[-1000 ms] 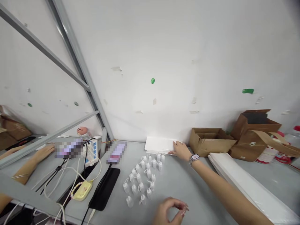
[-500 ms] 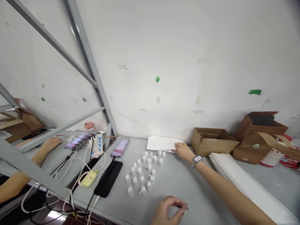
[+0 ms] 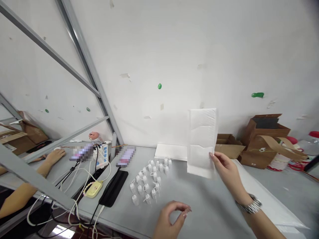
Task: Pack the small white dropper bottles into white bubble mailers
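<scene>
A white, flat, rectangular padded bag (image 3: 201, 142) with creases across its face hangs upright above the table. My right hand (image 3: 225, 167) pinches its lower right edge between thumb and fingers, a metal watch band on the wrist. Beyond it, against the wall, lies a stack of similar white bags (image 3: 170, 152), partly hidden. My left hand (image 3: 171, 219) hovers near the front edge, curved loosely with a small gap between thumb and fingertips, nothing in it. To its upper left stand several small white dropper bottles (image 3: 147, 188) with tethered caps.
Cardboard boxes (image 3: 228, 149) and a brown paper bag (image 3: 256, 156) stand at right, beside a long white plastic-covered stack (image 3: 266, 196). Left are a black power bank (image 3: 114, 188), a phone (image 3: 126, 157), a yellow case (image 3: 94, 189), a power strip (image 3: 101, 155) and cables. Another person's hand (image 3: 55, 156) rests behind the metal frame.
My right hand has lifted a padded bag off the stack and brought it up and to the right. My left hand has shifted slightly left. The camera view has turned a little to the right.
</scene>
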The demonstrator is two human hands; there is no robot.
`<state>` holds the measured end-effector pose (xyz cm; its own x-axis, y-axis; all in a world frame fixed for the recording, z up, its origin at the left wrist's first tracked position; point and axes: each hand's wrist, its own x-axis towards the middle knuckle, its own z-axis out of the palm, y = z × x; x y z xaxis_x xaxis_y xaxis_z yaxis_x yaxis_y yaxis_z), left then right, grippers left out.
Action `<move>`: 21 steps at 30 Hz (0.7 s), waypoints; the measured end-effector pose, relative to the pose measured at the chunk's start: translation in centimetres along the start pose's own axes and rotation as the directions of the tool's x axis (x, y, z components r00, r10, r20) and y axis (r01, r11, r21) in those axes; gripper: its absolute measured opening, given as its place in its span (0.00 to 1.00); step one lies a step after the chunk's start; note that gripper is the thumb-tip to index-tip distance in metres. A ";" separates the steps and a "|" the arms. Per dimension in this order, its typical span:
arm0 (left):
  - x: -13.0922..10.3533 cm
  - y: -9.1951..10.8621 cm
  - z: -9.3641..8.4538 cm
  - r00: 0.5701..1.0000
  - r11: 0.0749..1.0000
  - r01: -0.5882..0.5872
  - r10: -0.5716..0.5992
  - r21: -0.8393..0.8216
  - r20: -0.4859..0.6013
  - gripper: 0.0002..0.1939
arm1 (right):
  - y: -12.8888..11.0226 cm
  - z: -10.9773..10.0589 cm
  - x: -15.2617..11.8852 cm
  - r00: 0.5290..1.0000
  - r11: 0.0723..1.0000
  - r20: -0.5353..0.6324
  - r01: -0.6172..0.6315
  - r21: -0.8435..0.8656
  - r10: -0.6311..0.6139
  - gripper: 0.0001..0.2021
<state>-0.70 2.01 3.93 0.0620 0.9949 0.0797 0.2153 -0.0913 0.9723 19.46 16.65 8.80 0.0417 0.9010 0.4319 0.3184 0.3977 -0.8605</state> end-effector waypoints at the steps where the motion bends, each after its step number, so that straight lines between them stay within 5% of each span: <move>1: 0.1 0.0 0.2 1.000 1.000 -0.016 0.016 -0.008 -0.007 0.12 | 0.1 -0.9 -0.9 0.991 0.990 0.072 -0.119 0.080 0.114 0.15; 5: 0.8 0.2 1.4 0.998 0.999 -0.018 0.015 -0.044 -0.063 0.15 | 1.0 -4.1 -3.1 0.850 0.870 0.360 -0.464 0.167 0.384 0.19; 8: 1.2 0.5 1.8 0.987 0.988 0.099 -0.113 -0.122 -0.116 0.19 | 1.3 -5.6 -3.6 0.795 0.892 0.477 -0.450 0.047 0.376 0.14; 12: 1.0 0.7 1.5 0.951 0.958 0.223 -0.254 -0.178 -0.178 0.25 | 1.5 -5.5 -3.8 0.775 0.968 0.584 -0.156 -0.197 0.244 0.05; 14: 0.6 0.5 1.0 0.939 0.953 0.247 -0.280 -0.175 -0.200 0.27 | 1.8 -4.5 -3.8 0.805 0.946 0.564 0.012 -0.324 0.183 0.07; 18: -0.1 -0.9 -0.7 0.966 0.947 0.206 -0.237 -0.247 -0.105 0.32 | 2.1 -1.5 -3.2 0.845 0.764 0.533 0.370 -0.528 -0.041 0.11; 21: -0.5 -2.1 -1.8 0.961 0.930 0.270 -0.275 -0.248 0.018 0.34 | 1.7 1.2 -2.9 0.750 0.579 0.629 0.610 -0.541 -0.204 0.13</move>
<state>-2.90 1.79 2.19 0.0178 0.9808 -0.1943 -0.0250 0.1947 0.9806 18.73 14.96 5.78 -0.6291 0.7038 0.3299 0.7217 0.6866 -0.0885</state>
